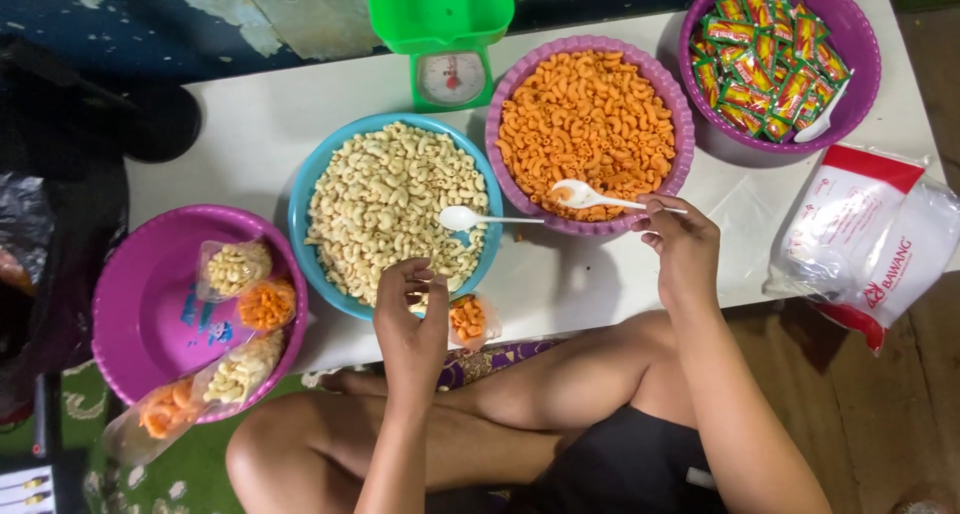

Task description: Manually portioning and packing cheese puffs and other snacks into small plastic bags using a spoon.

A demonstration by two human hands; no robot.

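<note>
Right hand: the right hand (683, 249) is closed in a pinch on the handle end of a white plastic spoon (590, 196), fingers curled under, wrist coming in from 5 o'clock.
Spoon axis: its long axis runs nearly level, bowl at 9 o'clock from the hand and handle at 3 o'clock; the bowl rests on the orange macaroni snacks (585, 124) at the near edge of the purple bowl (680, 114).
Left hand: the left hand (412, 324) holds a small clear bag (468, 319) with its fingers bunched at the bag's mouth; some orange pieces sit inside, though how full it is I cannot quite tell, since the hand covers part of it.
Key relation: the bag lies at about 8 o'clock from the spoon bowl, well apart from it, and the left hand is the nearer one to it.
Blue bowl: the blue bowl (300, 189) of pale macaroni snacks sits just beyond the left hand at 12 o'clock, with a second white spoon (470, 219) lying on its right side.
Far left: a purple basin (150, 274) at 9 o'clock holds filled bags.
Far side: a green scale (450, 74) at 12 o'clock; a purple tub of seasoning sachets (855, 34) at 2 o'clock.
</note>
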